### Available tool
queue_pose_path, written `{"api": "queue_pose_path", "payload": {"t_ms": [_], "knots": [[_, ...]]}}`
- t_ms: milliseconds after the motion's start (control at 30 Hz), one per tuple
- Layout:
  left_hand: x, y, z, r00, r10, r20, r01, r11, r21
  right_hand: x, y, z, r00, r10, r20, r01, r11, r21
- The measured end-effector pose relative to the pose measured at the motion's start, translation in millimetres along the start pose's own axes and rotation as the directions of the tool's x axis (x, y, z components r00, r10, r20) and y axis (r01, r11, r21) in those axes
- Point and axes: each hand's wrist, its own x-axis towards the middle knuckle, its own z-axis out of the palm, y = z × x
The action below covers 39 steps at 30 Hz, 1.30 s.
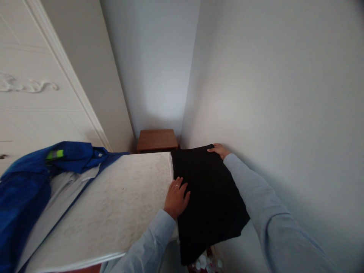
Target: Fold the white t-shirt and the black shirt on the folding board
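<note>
A black cloth (209, 197) lies over the right end of a white padded board (136, 189) and hangs past its edge. My left hand (176, 197), with a ring on one finger, rests with its fingers apart on the cloth's left edge and the board beside it. At the cloth's far right corner, my right hand (218, 149) pinches the fabric near the wall. A blue garment (28, 189) with a grey lining and a yellow-green patch is spread over the left part of the board.
A brown wooden stand (157, 139) is in the back corner. The grey wall (273, 94) runs close along the right. A white panelled cabinet (40, 68) is at the left. Several clear plastic items (205, 262) sit low, below the cloth's hanging edge.
</note>
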Motion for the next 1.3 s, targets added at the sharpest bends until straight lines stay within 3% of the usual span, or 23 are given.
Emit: {"api": "queue_pose_path", "payload": {"t_ms": [167,400,533,600,667,800,867,967,1133,1300], "knots": [[-1,-2,3.4,1.000,-0.010,-0.014,0.010,1.000,-0.015,2,2,10,0.985,-0.075,-0.156,0.050,0.986,-0.159],[0,0,4.4,0.998,-0.052,-0.022,0.052,0.999,-0.002,-14,2,21,0.972,-0.106,-0.209,0.035,0.947,-0.318],[1,0,4.7,0.997,-0.053,-0.059,0.053,0.999,0.000,-61,0,20,0.951,-0.246,-0.190,0.150,0.899,-0.411],[2,0,5.9,0.995,-0.050,-0.083,0.050,0.999,-0.003,-96,7,25,0.914,-0.376,-0.156,0.252,0.824,-0.508],[2,-1,7.0,0.995,-0.047,-0.093,0.047,0.999,-0.004,-131,19,34,0.889,-0.434,-0.148,0.273,0.760,-0.590],[2,-2,7.3,0.997,-0.038,-0.068,0.038,0.999,-0.002,-169,48,53,0.954,-0.273,-0.125,0.131,0.753,-0.645],[2,-2,6.5,0.998,-0.032,-0.055,0.032,0.999,0.004,-172,57,59,0.972,-0.214,-0.101,0.096,0.745,-0.660],[3,-3,5.2,0.998,-0.025,-0.049,0.026,1.000,0.014,-171,59,62,0.971,-0.221,-0.088,0.106,0.731,-0.674],[5,-4,5.6,0.997,-0.035,-0.063,0.036,0.999,0.015,-173,47,49,0.979,-0.194,-0.062,0.108,0.751,-0.652],[5,-5,6.8,0.997,-0.028,-0.077,0.030,0.999,0.022,-194,53,23,0.931,-0.285,-0.228,0.072,0.755,-0.651]]}}
